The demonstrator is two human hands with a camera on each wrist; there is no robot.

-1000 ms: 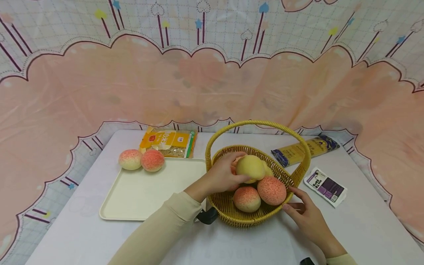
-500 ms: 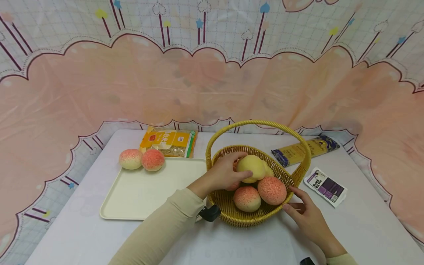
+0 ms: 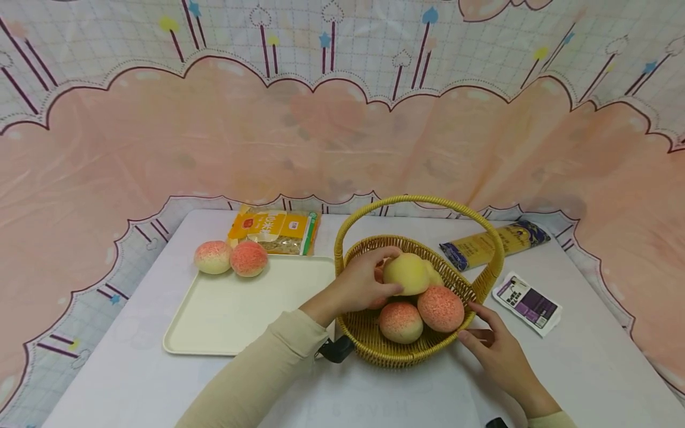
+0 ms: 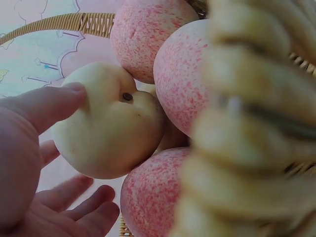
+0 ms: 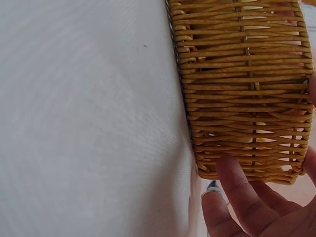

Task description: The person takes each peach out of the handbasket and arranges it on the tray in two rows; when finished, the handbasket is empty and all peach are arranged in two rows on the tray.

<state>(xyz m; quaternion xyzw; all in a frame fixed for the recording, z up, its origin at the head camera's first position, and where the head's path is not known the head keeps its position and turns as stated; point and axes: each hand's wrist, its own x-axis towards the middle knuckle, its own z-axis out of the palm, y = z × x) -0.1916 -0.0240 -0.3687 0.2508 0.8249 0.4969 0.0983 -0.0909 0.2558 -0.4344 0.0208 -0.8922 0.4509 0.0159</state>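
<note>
Your left grip (image 3: 364, 282) pinches a yellow peach (image 3: 408, 274) inside the wicker basket (image 3: 393, 359), whose side your loosely spread right grip (image 3: 496, 353) touches, apparently a picking or placing step whose next move calls for steadiness.

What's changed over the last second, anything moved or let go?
Only a little: in the head view, the left hand keeps hold of a yellow peach, its thumb now slightly lower than half a second ago. Nothing was let go. The right hand stays against the basket; the tray looks unmoved.
</note>
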